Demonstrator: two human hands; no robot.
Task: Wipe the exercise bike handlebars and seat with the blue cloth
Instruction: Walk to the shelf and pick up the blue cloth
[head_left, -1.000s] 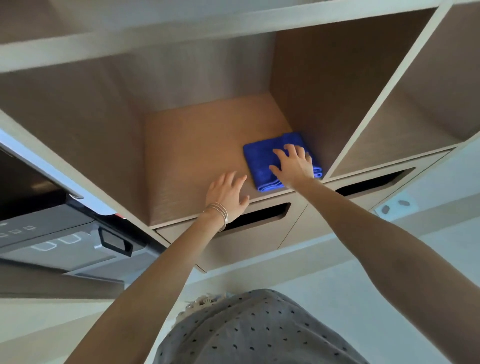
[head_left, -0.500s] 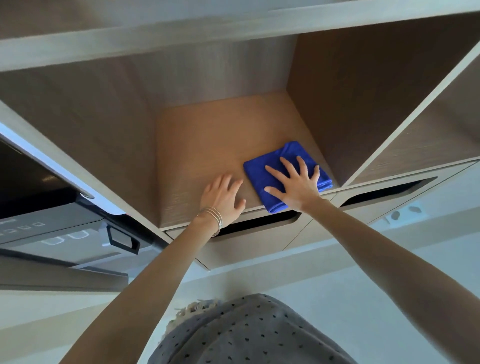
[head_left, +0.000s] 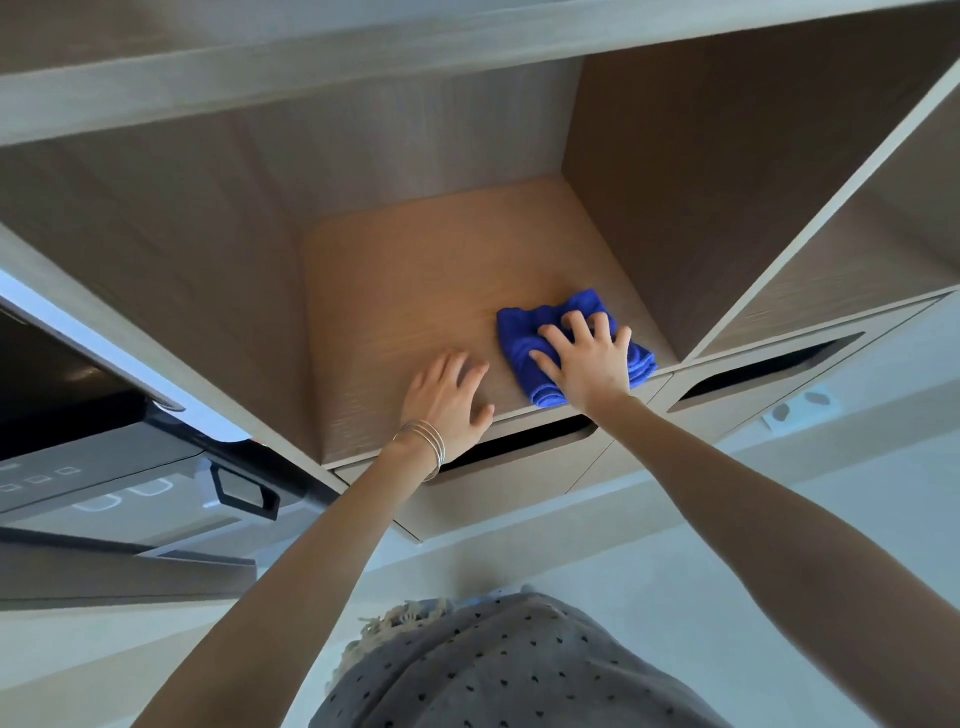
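- The blue cloth (head_left: 524, 338) is seen lying folded on the floor of an open wooden shelf compartment, near its front edge and toward the right-hand side wall.
- The cloth is bunched slightly at the top, where cloth is gathered under the fingers; its layered folded edges are visible at the lower right.
- The right hand (head_left: 589, 358) is laid on top of the cloth, palm down, with the fingers curled into the fabric and the thumb spread to the left; the cloth is pressed and partly gripped, though it cannot be told whether it is lifted at all.
- The left hand (head_left: 449, 402) is placed flat on the bare shelf (head_left: 415, 291) just beside the cloth, to its left, with fingers spread and nothing held; it is not touching the cloth.
- Thin bracelets (head_left: 426, 447) are worn on the left wrist.
- Both forearms are stretched forward from the bottom of the view toward the compartment.
- Under the shelf edge, a drawer front with a dark cut-out handle slot (head_left: 519, 447) is seen, and a second slot (head_left: 763, 371) is seen to the right.
- A further open compartment (head_left: 841, 270) is visible to the right, beyond a dividing panel.
- At the left, a dark machine console with a grey panel and a black loop handle (head_left: 244, 491) is partly in view.
- A grey dotted garment (head_left: 509, 670) is seen at the bottom, above a pale floor (head_left: 623, 561).
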